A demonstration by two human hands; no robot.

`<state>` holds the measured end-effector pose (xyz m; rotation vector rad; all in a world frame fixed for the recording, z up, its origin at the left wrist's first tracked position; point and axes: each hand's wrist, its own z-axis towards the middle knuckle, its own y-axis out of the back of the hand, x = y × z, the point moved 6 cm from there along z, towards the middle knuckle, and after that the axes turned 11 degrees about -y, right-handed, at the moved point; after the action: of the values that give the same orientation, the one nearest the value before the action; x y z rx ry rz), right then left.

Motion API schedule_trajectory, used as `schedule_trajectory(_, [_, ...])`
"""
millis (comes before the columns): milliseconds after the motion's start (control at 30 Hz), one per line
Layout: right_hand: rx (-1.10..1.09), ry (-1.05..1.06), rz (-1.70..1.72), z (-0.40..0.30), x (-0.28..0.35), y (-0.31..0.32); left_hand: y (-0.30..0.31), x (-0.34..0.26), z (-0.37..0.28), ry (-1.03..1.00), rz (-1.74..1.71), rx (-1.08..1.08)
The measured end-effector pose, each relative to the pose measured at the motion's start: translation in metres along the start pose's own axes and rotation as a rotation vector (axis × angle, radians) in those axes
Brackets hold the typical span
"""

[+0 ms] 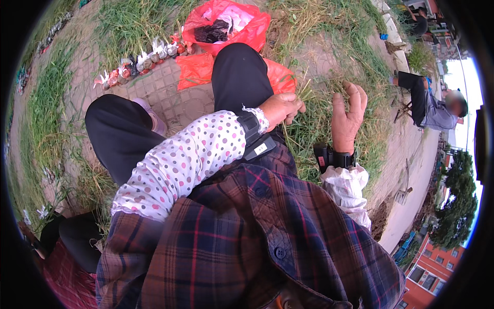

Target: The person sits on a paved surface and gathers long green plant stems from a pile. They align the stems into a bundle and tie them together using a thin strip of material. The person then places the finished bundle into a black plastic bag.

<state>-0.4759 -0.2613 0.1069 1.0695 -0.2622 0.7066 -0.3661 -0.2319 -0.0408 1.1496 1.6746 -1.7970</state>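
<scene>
My left hand (281,110) is closed around a few stalks of cut grass (305,92), just right of my raised knee. To its right, my right hand (349,112) is raised over the grass heap (320,131) with thumb and fingers apart; nothing shows between them. Beyond my knees stands an open red plastic bag (247,36) with black and pink plastic bags inside. Flat red plastic (195,69) lies on the paving below it. A row of small knotted plastic bags (144,61) with lumps in them runs leftward from the red bag.
Long cut grass (131,23) is strewn over the brick paving (162,85). A seated person (436,108) is at the right, and another person's dark-clothed legs (79,239) are at the lower left. A pale kerb (393,31) runs along the upper right.
</scene>
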Motion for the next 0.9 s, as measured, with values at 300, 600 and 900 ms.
schedule_trajectory(300, [0.509, 0.489, -0.384, 0.013, 0.029, -0.057, 0.0, 0.006, 0.002, -0.03, 0.072, 0.009])
schedule_trajectory(600, [0.631, 0.366, -0.204, 0.02, 0.018, -0.059, -0.003, 0.001, 0.001, -0.015, 0.204, 0.064])
schedule_trajectory(900, [0.543, 0.28, -0.25, 0.024, 0.009, -0.054, -0.006, 0.006, -0.001, 0.073, 0.126, 0.112])
